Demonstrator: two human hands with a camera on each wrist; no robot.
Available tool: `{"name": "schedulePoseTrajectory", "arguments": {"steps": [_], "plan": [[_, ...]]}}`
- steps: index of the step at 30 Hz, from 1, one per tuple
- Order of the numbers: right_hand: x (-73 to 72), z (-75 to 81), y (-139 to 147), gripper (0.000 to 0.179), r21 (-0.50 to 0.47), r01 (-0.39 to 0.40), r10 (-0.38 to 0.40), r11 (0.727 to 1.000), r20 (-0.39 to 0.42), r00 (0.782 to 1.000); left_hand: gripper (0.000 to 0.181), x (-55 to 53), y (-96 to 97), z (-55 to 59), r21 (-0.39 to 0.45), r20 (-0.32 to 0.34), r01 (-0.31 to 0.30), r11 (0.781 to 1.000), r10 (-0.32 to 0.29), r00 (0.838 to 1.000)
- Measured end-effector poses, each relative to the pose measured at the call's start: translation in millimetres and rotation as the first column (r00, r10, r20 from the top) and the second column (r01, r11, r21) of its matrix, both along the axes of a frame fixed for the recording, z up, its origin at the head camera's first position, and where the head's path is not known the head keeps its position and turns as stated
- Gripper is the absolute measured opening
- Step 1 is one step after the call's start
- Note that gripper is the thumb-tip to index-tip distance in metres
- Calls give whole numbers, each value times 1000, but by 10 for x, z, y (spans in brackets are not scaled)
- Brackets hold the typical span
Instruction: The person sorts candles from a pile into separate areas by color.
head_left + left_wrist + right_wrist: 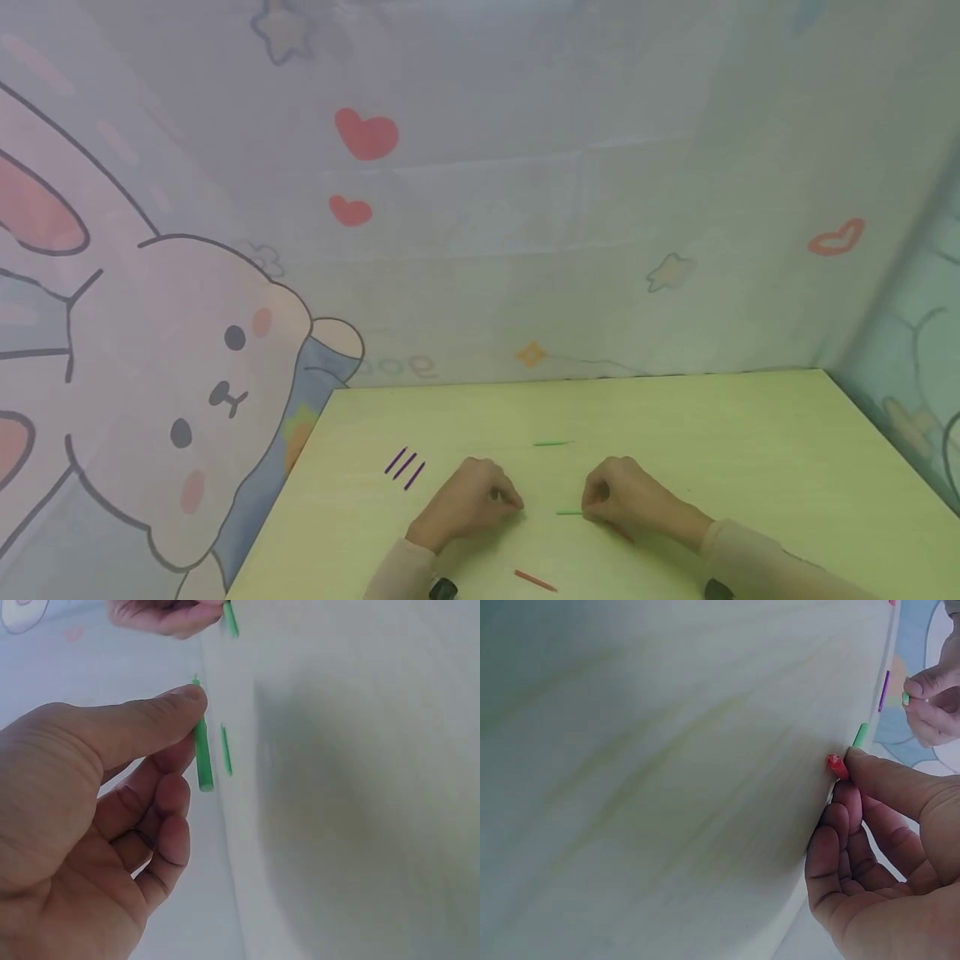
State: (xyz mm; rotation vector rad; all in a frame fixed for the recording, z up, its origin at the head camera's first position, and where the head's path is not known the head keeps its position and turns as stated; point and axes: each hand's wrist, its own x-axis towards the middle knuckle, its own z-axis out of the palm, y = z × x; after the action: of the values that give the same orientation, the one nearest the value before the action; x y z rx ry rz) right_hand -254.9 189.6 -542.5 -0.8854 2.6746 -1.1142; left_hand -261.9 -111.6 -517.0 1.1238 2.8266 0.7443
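A lone green stick (553, 443) is laid on the table (750, 442). Nearer the person and left of that stick, a second green stick (204, 761) is pinched by the left hand (472, 500) between thumb and finger, the other fingers bent. Nearer and right of it, a third green stick (568, 512) is pinched by the right hand (630, 492); whether a red stick (838, 767) there is also gripped cannot be told. Three purple sticks (405, 466) are set to its left.
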Motion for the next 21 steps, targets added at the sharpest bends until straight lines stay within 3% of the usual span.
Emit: {"name": "schedulePoseTrajectory", "arguments": {"steps": [9, 15, 21], "plan": [[-5, -9, 2, 22, -9, -1, 2, 1000, 10, 1000, 8, -140, -95, 216, 42, 49, -60, 997, 58, 997], [-7, 2, -8, 20, -9, 3, -3, 1000, 16, 1000, 9, -353, -48, 365, 59, -17, -59, 996, 61, 998], [-10, -32, -7, 20, 2, 11, -11, 1000, 17, 1000, 10, -626, 95, 382, 59, -88, -60, 996, 66, 994]]}}
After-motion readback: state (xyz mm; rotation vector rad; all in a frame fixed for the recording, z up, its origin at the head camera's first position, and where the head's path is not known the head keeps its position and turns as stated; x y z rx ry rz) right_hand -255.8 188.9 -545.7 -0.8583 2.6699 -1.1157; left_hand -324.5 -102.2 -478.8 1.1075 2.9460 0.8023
